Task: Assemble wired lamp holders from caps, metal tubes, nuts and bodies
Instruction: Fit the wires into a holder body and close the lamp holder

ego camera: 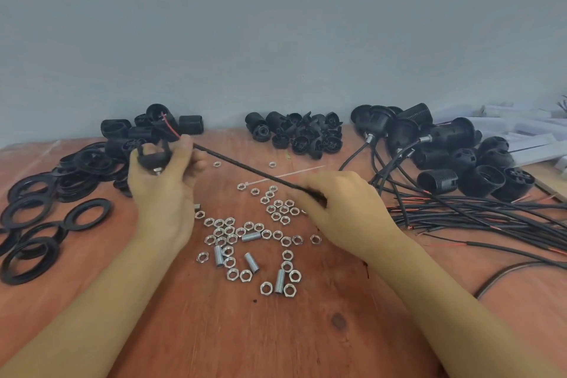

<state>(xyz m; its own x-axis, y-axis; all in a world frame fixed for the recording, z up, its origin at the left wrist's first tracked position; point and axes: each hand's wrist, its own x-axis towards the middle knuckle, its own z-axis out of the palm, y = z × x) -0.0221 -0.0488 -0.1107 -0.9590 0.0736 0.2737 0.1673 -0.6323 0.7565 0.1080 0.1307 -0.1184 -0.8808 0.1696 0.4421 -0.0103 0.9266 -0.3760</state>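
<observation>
Left hand [162, 181] grips cap [149, 156]; right hand [340, 209] pinches wire [245, 167]. Pull straight through tube [158, 171], cap steady, no kinks.

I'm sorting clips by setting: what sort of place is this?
Probably a small assembly workbench, perhaps a workshop: a plywood table against a bare wall, loose nuts spread out, and piles of black caps and wired holders. The left hand holds a cap, the right hand its wire.
</observation>
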